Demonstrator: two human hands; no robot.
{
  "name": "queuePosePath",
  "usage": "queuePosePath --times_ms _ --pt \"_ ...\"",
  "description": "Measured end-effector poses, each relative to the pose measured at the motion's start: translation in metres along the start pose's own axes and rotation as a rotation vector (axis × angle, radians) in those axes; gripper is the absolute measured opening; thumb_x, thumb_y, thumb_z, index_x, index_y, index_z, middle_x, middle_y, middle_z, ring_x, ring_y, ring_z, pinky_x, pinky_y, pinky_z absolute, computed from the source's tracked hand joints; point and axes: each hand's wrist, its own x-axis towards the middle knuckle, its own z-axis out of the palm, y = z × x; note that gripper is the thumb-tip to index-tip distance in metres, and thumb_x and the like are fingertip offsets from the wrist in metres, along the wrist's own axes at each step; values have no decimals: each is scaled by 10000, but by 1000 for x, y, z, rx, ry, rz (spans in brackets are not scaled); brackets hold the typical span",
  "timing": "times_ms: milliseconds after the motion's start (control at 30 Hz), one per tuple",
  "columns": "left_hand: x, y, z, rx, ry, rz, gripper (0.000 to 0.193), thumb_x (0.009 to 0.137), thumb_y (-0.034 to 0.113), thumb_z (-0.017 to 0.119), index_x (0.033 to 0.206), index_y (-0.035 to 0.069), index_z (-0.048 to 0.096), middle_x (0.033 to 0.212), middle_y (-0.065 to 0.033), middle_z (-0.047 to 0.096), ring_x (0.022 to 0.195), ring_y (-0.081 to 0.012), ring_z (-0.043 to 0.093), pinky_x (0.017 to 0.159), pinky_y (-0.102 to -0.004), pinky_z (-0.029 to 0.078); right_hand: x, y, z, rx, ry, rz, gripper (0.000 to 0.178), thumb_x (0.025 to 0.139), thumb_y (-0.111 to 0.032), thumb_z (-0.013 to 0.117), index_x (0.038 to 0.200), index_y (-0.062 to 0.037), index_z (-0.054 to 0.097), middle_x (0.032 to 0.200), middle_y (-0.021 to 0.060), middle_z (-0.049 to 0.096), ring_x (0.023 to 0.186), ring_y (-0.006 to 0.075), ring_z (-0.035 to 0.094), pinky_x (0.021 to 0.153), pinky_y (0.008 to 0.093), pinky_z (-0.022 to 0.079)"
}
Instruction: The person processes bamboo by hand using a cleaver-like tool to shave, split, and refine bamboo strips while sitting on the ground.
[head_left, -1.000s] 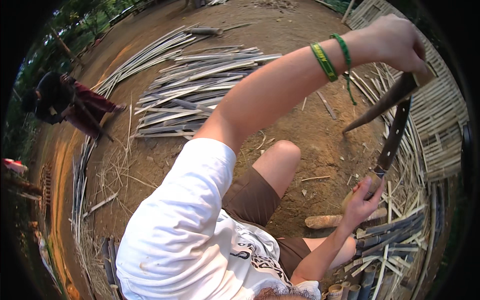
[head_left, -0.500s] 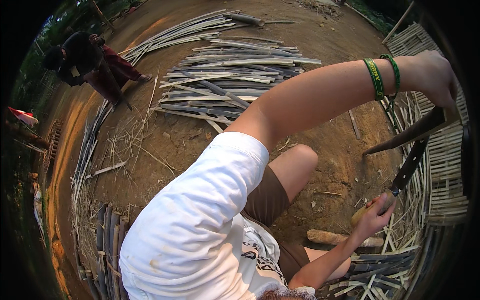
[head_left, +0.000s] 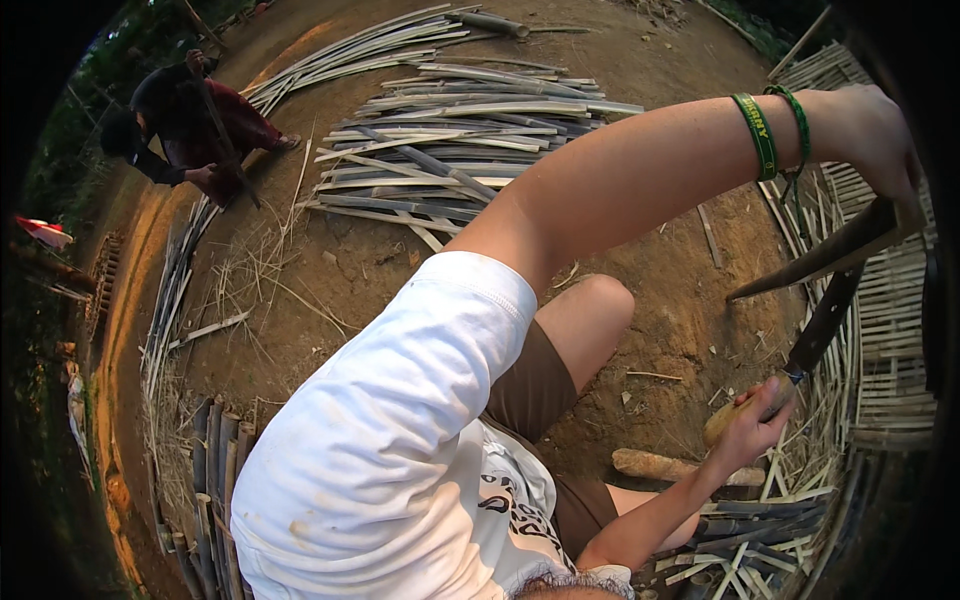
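Stretched out to the upper right, my left hand (head_left: 880,145) has its fingers closed around the upper end of a split bamboo piece (head_left: 815,262). That piece slants down to the ground. Lower right, my right hand (head_left: 760,425) is wrapped around the wooden handle of a machete (head_left: 826,320). Its dark blade points up and away, its upper part meeting the bamboo near my left hand; the bamboo partly covers it, so how deep they touch I cannot tell. A short, thick wooden log (head_left: 685,467) lies on the ground beside my right forearm.
A wide pile of bamboo strips (head_left: 450,150) lies ahead. At the far left a person (head_left: 190,130) bends over a long dark piece. Bamboo poles (head_left: 215,470) stand at lower left, cut strips (head_left: 760,535) lie at lower right, and a woven bamboo panel (head_left: 895,340) is on the right.
My left hand and the bamboo's upper end have shifted slightly; the machete blade has tilted a little. The person at the far left now has one arm raised along a long dark piece.
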Motion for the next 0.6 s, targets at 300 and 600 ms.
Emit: queuePosePath --times_ms 300,600 --pt "-50 20 -68 -249 -21 59 223 877 171 727 966 -31 758 790 -120 743 743 -132 680 700 -327 547 3 -11 2 -191 -31 -50 429 1008 -370 642 1203 11 615 741 19 584 623 129 542 570 314 441" --pt "-13 36 -31 -204 -48 8 264 919 235 750 1056 10 768 847 -14 715 767 -74 617 692 -274 489 24 -11 -11 -331 26 -168 520 1010 -412 605 1230 59 614 738 176 669 643 272 681 564 390 486"
